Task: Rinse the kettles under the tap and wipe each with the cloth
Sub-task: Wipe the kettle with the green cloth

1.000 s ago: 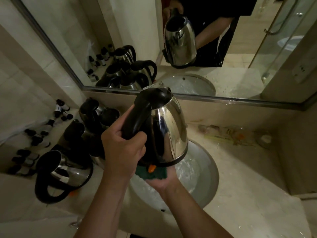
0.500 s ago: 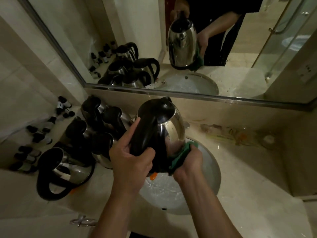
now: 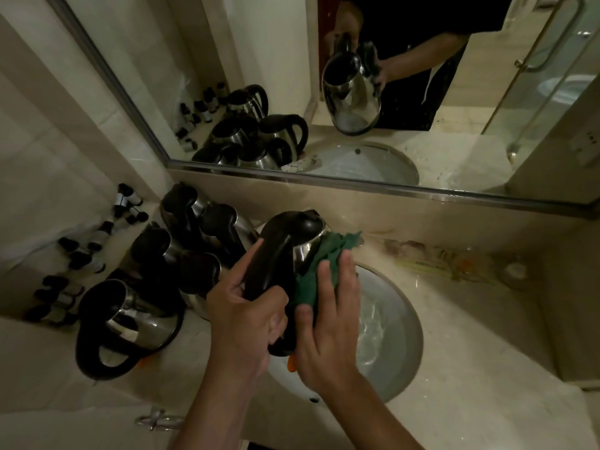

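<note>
I hold a steel kettle [image 3: 306,250] with a black lid and handle above the left side of the round sink [image 3: 394,323]. My left hand [image 3: 242,315] grips its black handle. My right hand [image 3: 328,316] presses a green cloth [image 3: 328,254] flat against the kettle's right side. The cloth covers most of that flank and reaches up near the lid. Water lies in the sink basin. The tap is hidden from me.
Several more black-handled steel kettles [image 3: 194,235] crowd the counter to the left, one [image 3: 130,323] lying tilted near the front. Small dark-capped bottles [image 3: 81,258] line the left wall. A mirror [image 3: 357,92] runs along the back. Wrappers and a small dish [image 3: 513,271] sit at the back right.
My right hand has come up from under the kettle's base to its right side, carrying the cloth upward along the steel. The kettle has tilted and sunk slightly toward the sink.
</note>
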